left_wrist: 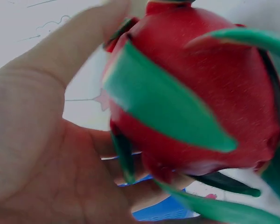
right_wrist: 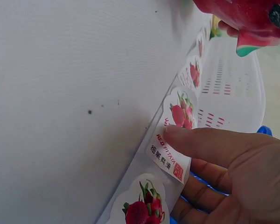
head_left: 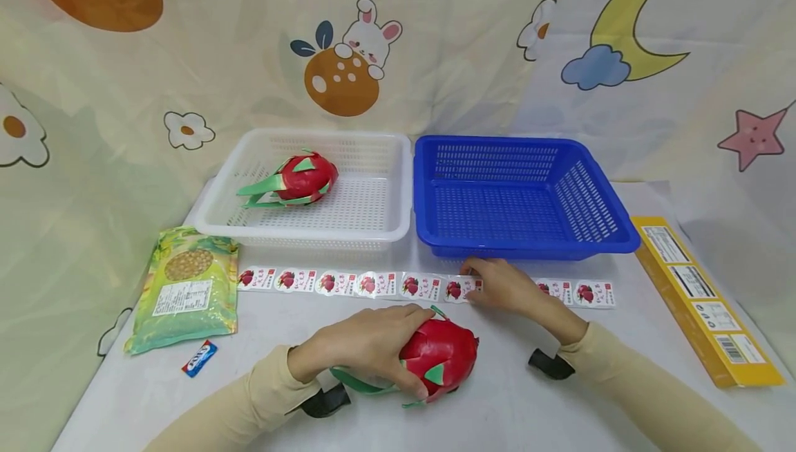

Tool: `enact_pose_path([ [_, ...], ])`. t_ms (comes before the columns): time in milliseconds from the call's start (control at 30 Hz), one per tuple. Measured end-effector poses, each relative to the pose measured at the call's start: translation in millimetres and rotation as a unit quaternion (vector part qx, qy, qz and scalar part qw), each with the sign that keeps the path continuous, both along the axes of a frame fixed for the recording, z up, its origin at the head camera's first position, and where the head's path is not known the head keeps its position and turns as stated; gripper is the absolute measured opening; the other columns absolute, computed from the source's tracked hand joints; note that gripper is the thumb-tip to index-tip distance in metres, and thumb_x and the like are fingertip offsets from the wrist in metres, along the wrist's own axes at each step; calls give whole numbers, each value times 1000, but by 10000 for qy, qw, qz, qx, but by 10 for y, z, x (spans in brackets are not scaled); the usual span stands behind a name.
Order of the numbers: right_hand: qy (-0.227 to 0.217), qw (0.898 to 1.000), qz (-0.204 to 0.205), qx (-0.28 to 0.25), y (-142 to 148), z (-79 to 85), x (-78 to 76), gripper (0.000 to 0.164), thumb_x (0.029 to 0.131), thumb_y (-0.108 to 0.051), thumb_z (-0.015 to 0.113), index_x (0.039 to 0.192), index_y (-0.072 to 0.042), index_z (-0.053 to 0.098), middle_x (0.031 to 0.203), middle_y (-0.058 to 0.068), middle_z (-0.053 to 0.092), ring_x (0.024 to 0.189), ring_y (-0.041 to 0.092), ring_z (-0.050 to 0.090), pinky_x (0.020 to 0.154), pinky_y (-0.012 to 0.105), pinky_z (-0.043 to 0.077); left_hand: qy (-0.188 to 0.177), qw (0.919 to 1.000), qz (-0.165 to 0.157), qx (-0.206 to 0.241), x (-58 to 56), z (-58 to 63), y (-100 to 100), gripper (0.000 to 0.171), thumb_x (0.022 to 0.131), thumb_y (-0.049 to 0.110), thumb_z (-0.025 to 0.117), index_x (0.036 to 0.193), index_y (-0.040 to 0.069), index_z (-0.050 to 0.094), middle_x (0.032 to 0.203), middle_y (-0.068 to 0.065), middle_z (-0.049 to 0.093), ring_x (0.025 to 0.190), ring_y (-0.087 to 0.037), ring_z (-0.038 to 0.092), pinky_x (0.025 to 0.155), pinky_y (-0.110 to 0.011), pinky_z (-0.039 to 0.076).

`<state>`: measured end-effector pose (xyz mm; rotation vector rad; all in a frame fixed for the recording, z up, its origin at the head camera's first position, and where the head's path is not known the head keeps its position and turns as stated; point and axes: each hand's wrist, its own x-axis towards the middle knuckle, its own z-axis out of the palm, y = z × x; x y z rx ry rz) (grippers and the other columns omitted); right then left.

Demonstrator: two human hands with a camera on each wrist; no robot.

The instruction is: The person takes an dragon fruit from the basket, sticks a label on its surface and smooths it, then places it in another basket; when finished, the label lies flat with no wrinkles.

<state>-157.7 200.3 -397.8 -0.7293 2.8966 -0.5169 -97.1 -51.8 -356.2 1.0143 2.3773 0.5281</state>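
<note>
My left hand [head_left: 376, 343] holds a red dragon fruit [head_left: 443, 354] with green leaf tips, its thumb on the near side and fingers over the far side. In the left wrist view the fruit [left_wrist: 186, 88] lies against the fingers. A strip of dragon fruit stickers [head_left: 336, 283] runs across the table in front of the baskets. My right hand [head_left: 506, 291] pinches this strip toward its right part. The right wrist view shows the thumb on a sticker [right_wrist: 179, 116] printed RED PITAYA, the other fingers behind the strip's edge.
A white basket [head_left: 305, 232] with another dragon fruit [head_left: 309, 177] stands at the back left, beside a blue basket [head_left: 528, 248]. At the left lie a green-yellow packet [head_left: 186, 293] and a small blue-red wrapper [head_left: 200, 359]. A yellow box [head_left: 703, 300] lies at the right.
</note>
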Motion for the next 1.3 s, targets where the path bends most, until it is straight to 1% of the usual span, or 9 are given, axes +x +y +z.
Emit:
enact_pose_path([
  [167, -35, 9998, 146, -121, 9, 31, -19, 21, 78, -9, 76, 98, -7, 68, 91, 6, 70, 82, 20, 63, 78, 40, 56, -25, 10000, -8, 32, -133, 173, -18, 95, 73, 62, 74, 147, 15, 38, 142, 3, 50, 130, -15, 48, 94, -32, 52],
  [333, -80, 9992, 275, -288, 25, 108, -13, 14, 80, -7, 74, 93, -8, 69, 86, 3, 69, 80, 17, 64, 76, 37, 57, 83, 9977, 6, 675, -374, 359, 36, 76, 87, 48, 67, 149, 15, 37, 147, -2, 47, 134, -18, 45, 106, -39, 45],
  [433, -70, 9986, 389, -362, 46, 168, 0, 13, 81, -6, 74, 92, -8, 68, 85, 3, 69, 79, 16, 64, 74, 35, 56, 200, 9954, -246, 901, -528, 374, 153, 66, 93, 35, 63, 148, 11, 38, 147, -6, 47, 135, -21, 45, 108, -38, 43],
  [567, -10, 9975, 497, -510, 78, 243, 13, 13, 82, -5, 73, 93, -8, 68, 87, 2, 70, 82, 16, 66, 75, 34, 57, 319, 9978, -318, 491, -680, 332, 313, 57, 96, 31, 59, 143, 3, 44, 143, -11, 51, 133, -22, 48, 109, -37, 41],
  [700, 19, 9956, 596, -728, 108, 304, 27, 14, 82, -4, 73, 93, -9, 68, 89, 1, 70, 83, 16, 67, 76, 34, 57, 236, 9995, -185, 47, -759, 264, 405, 53, 96, 30, 58, 140, 2, 47, 138, -9, 56, 127, -20, 54, 106, -35, 44],
  [900, -9, 9943, 644, -846, 125, 346, 59, 14, 82, -6, 74, 93, -10, 68, 89, 1, 70, 83, 16, 67, 76, 34, 58, 335, 9990, -219, -192, -794, 135, 442, 41, 94, 23, 62, 132, 7, 56, 117, -5, 67, 100, -16, 62, 91, -31, 51],
  [1033, 63, 9944, 630, -843, 136, 331, 80, 14, 83, -7, 74, 95, -10, 68, 90, 1, 71, 84, 16, 67, 77, 34, 58, 383, 9991, -169, -33, -812, 65, 433, 22, 93, 15, 64, 113, 8, 67, 100, -3, 70, 83, -12, 62, 76, -25, 52],
  [1167, 289, 9947, 597, -784, 138, 320, 116, 20, 81, -7, 76, 100, -8, 69, 94, 2, 71, 86, 17, 67, 78, 35, 58, 326, 9992, -82, 198, -843, 10, 418, 7, 91, 9, 64, 96, 8, 70, 77, 0, 63, 62, -8, 54, 55, -19, 44],
  [1300, 910, 9917, 643, -637, 110, 352, 185, 31, 80, -10, 78, 109, -8, 68, 102, 5, 72, 87, 19, 67, 74, 32, 58, 244, 9992, 35, 311, -874, -15, 386, 8, 91, 7, 64, 97, 7, 69, 76, 2, 61, 59, -6, 52, 55, -18, 42],
])
